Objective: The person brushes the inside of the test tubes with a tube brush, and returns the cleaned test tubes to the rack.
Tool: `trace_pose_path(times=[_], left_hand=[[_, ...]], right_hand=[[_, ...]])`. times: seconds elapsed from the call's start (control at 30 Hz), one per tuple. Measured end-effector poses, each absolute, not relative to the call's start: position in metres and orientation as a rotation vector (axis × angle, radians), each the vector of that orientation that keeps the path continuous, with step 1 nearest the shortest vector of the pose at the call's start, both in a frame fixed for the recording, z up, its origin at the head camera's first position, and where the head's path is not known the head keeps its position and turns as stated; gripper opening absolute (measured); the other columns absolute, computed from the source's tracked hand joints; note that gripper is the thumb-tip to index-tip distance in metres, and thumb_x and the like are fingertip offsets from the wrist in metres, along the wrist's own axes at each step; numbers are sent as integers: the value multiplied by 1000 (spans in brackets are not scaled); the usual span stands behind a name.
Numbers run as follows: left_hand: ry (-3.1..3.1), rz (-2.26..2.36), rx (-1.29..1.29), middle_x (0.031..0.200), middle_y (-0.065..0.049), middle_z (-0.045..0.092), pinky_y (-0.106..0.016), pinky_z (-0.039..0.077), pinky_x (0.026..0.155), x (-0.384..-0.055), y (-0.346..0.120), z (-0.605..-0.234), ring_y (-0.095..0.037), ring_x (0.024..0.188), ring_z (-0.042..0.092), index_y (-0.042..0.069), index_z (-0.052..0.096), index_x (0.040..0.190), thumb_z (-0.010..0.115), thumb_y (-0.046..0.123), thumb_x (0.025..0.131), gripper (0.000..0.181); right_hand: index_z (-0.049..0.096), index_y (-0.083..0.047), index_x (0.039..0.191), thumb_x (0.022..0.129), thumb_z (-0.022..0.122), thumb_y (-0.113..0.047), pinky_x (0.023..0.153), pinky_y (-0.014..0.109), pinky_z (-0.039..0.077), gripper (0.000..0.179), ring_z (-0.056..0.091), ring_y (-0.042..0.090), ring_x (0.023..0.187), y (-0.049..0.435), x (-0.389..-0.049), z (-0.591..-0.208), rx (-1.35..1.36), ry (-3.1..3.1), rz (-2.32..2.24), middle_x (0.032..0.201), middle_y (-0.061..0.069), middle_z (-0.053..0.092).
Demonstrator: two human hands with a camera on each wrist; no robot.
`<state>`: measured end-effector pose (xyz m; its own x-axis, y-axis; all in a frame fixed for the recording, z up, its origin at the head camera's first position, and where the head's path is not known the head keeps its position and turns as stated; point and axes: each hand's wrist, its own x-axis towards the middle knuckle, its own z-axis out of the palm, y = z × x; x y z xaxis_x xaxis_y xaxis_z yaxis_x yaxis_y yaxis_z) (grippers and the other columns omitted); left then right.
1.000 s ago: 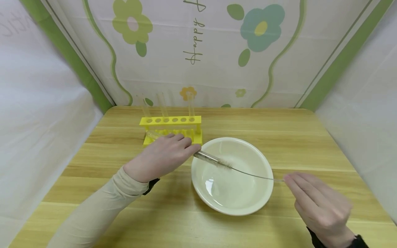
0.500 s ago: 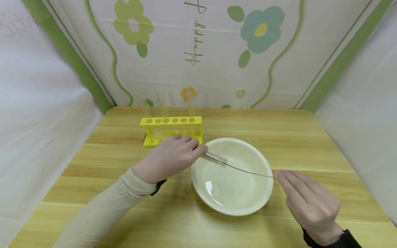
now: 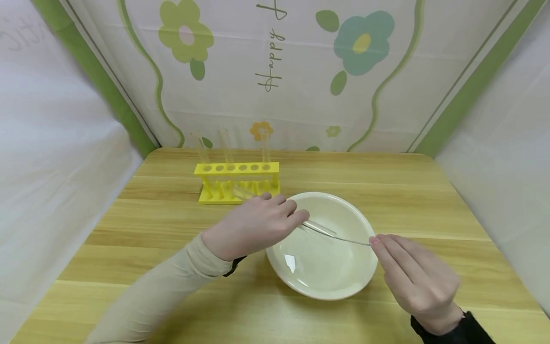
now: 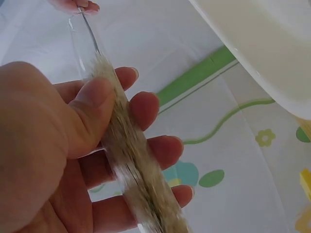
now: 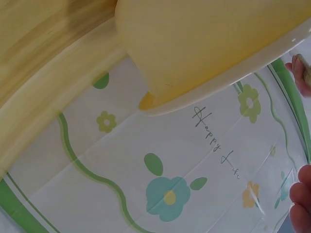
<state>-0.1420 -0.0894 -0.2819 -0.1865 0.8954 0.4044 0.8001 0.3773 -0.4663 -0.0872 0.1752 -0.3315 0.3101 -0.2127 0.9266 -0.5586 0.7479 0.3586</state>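
Note:
My left hand [image 3: 258, 224] grips a clear glass test tube [image 3: 320, 228] tilted over the left side of a white basin [image 3: 326, 272]. Inside the tube, in the left wrist view, pale bristles of a test tube brush [image 4: 131, 155] fill the stretch under my fingers. The brush's thin twisted wire [image 3: 352, 241] comes out of the tube's mouth towards the right. At the basin's right rim my right hand [image 3: 418, 277] pinches the end of that wire. In the right wrist view only some fingertips [image 5: 302, 194] of this hand show at the edge.
A yellow test tube rack [image 3: 236, 168] stands behind the left hand, with 3 clear test tubes upright in it, one being the right-hand tube [image 3: 265, 148]. Everything stands on a wooden table [image 3: 386, 177]. A flower-printed white curtain [image 3: 301, 105] rises behind its back edge.
Both hands have drawn closer together, the left moving right and the right moving left. Bristles that showed at the tube's mouth are now deeper inside it.

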Motion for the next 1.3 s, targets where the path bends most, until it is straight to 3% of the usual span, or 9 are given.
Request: trace_pose_path(times=[0.1,0.47,0.8,1.1,1.3], left_hand=[[-2013,195,-1467,65,3,36,-20,24,46,-140,-83,-282,-12,55,28,10,54,90,46,-11,82,24],[-2035,144,-1481,65,3,40,-19,29,44,-137,-71,-282,-12,55,33,10,57,92,49,-8,87,21],[-2054,175,-1427,64,3,38,-20,28,43,-139,-76,-282,-12,53,33,11,55,87,48,-11,85,23],[-2013,220,-1401,65,2,44,-21,30,46,-140,-79,-281,-14,53,38,12,61,90,49,-9,86,24],[-2032,200,-1420,66,2,46,-21,31,47,-140,-81,-280,-14,56,39,11,65,93,52,-10,86,25]], right_hand=[[76,3,80,84,64,6,44,40,49,13,59,29,46,172,-88,-329,747,-1273,251,66,15,69],[75,5,79,87,62,7,40,41,48,15,59,30,46,164,-90,-327,784,-1307,230,68,17,69],[73,7,80,91,59,10,32,34,41,19,54,25,43,158,-86,-326,824,-1452,203,68,14,66],[70,9,88,93,43,14,35,29,41,28,56,24,46,166,-81,-342,853,-1750,145,70,14,63],[67,7,90,89,33,14,33,22,27,35,49,19,42,169,-77,-348,838,-1883,167,69,11,60]])
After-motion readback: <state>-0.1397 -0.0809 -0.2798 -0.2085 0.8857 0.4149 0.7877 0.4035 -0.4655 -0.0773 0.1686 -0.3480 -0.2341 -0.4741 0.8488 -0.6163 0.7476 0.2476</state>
